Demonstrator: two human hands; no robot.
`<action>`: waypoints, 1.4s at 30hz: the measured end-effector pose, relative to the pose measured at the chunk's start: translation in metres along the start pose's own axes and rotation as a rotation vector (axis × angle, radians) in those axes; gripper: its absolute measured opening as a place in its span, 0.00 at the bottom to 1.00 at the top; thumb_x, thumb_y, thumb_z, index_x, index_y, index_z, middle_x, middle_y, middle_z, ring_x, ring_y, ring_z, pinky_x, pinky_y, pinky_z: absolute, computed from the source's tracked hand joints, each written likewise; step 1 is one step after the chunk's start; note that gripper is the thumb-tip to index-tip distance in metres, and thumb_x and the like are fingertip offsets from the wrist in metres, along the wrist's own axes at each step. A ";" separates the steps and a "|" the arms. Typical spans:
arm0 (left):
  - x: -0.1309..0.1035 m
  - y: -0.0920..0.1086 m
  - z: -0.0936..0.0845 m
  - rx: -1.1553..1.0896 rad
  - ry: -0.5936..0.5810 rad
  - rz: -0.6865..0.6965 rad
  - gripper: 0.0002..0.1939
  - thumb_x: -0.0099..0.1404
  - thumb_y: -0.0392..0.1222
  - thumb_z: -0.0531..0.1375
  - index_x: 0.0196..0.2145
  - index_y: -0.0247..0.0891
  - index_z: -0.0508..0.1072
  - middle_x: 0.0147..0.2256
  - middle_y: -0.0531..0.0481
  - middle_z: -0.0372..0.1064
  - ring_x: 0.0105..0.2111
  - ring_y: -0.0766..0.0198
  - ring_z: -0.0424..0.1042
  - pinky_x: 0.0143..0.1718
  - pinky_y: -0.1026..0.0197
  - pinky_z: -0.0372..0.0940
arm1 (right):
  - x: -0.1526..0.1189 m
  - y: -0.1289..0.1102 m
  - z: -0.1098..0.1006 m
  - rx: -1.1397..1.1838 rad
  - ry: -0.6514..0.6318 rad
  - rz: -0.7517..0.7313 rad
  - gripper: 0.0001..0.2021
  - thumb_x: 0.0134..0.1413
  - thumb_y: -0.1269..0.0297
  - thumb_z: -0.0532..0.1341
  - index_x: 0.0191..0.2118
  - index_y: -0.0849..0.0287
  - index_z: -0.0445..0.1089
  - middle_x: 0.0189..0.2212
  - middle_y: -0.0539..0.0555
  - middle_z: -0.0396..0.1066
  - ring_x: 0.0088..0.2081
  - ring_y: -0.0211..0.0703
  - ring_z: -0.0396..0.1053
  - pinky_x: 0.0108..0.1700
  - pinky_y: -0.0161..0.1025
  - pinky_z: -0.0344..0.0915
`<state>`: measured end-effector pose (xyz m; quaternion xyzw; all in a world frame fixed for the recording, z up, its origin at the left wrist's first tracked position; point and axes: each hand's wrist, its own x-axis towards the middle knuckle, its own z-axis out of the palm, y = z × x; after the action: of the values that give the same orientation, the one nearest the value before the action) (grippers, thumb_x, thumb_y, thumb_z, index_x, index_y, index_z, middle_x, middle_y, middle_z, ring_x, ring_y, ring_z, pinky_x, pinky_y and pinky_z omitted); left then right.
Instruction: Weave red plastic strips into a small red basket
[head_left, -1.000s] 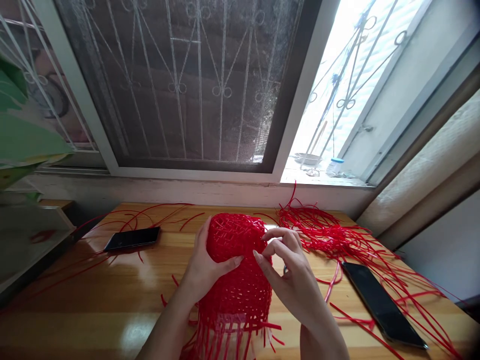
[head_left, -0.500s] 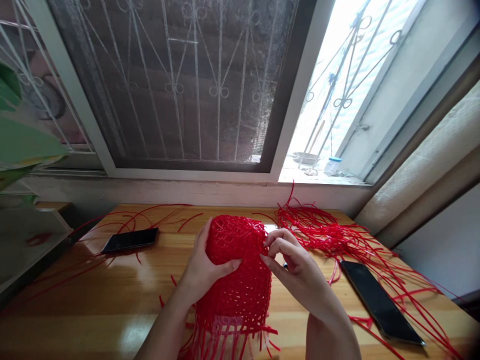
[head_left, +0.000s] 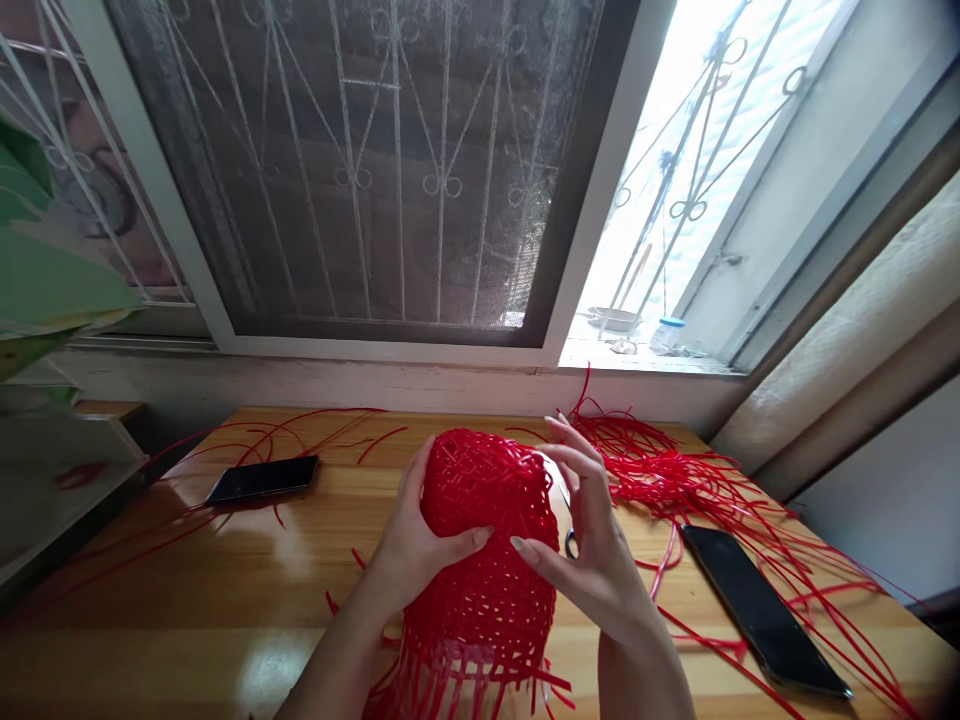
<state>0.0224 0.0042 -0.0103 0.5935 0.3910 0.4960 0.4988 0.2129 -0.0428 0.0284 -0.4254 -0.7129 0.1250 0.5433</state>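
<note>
A red woven basket stands in front of me with its closed, rounded end up and loose strips fringing the bottom. Clear tape crosses the weave near the fringe. My left hand grips the basket's left side, thumb laid across the near face. At the right side, my right hand is open: its fingers are spread by the upper edge and its thumb tip is at the near face. Whether that thumb presses on the weave I cannot tell. Scissors lie behind the right hand, mostly hidden, with one dark handle loop showing.
A tangle of red strips spreads over the right of the wooden table. One black phone lies at the right and another phone at the left, among more strips. A window stands behind the table.
My right hand has opened from a pinch at the basket's right edge, its fingers lifting and spreading. The basket has shifted slightly right, with my left hand still on it.
</note>
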 end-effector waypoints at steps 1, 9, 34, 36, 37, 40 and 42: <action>0.000 -0.001 0.000 -0.014 -0.010 0.001 0.58 0.45 0.53 0.73 0.67 0.43 0.48 0.66 0.37 0.52 0.64 0.40 0.57 0.63 0.41 0.56 | 0.000 0.002 0.001 0.065 -0.039 0.042 0.32 0.54 0.56 0.66 0.61 0.44 0.53 0.66 0.55 0.46 0.68 0.57 0.45 0.65 0.59 0.53; -0.004 0.002 0.003 0.209 0.171 0.272 0.35 0.56 0.45 0.67 0.59 0.47 0.58 0.67 0.42 0.43 0.68 0.45 0.46 0.64 0.39 0.52 | 0.002 -0.003 0.015 0.181 -0.229 0.173 0.29 0.53 0.69 0.63 0.58 0.38 0.59 0.64 0.49 0.53 0.65 0.48 0.53 0.66 0.52 0.54; -0.009 0.010 -0.004 0.242 0.101 0.424 0.15 0.56 0.28 0.59 0.38 0.45 0.66 0.51 0.45 0.60 0.62 0.49 0.58 0.59 0.39 0.58 | 0.005 0.011 0.012 0.288 -0.397 0.141 0.26 0.62 0.64 0.61 0.62 0.33 0.58 0.67 0.45 0.52 0.69 0.40 0.45 0.66 0.40 0.55; -0.009 0.010 -0.002 0.247 0.108 0.488 0.16 0.57 0.27 0.58 0.40 0.46 0.66 0.51 0.46 0.59 0.62 0.50 0.57 0.59 0.39 0.58 | 0.005 0.011 0.012 0.298 -0.386 0.144 0.26 0.62 0.64 0.61 0.62 0.34 0.58 0.67 0.46 0.52 0.69 0.41 0.46 0.66 0.41 0.55; -0.009 0.011 -0.002 0.265 0.114 0.524 0.16 0.57 0.27 0.58 0.39 0.46 0.67 0.51 0.47 0.59 0.62 0.51 0.57 0.60 0.39 0.57 | 0.005 0.012 0.012 0.300 -0.383 0.143 0.26 0.62 0.65 0.61 0.62 0.35 0.58 0.67 0.47 0.52 0.69 0.41 0.46 0.66 0.42 0.55; -0.011 0.017 -0.002 0.402 0.144 0.628 0.15 0.59 0.26 0.57 0.37 0.46 0.71 0.52 0.48 0.60 0.63 0.51 0.56 0.61 0.40 0.55 | 0.004 0.013 0.012 0.269 -0.373 0.138 0.27 0.61 0.67 0.61 0.62 0.36 0.59 0.66 0.48 0.53 0.69 0.43 0.47 0.67 0.45 0.54; -0.014 0.023 -0.002 0.559 0.184 0.689 0.14 0.60 0.27 0.59 0.38 0.46 0.73 0.52 0.47 0.60 0.62 0.48 0.55 0.60 0.38 0.56 | 0.004 0.014 0.012 0.243 -0.354 0.156 0.26 0.60 0.68 0.61 0.62 0.40 0.60 0.66 0.50 0.53 0.68 0.45 0.48 0.67 0.47 0.54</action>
<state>0.0171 -0.0129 0.0091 0.7546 0.3322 0.5590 0.0882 0.2084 -0.0279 0.0180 -0.3820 -0.7419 0.3244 0.4456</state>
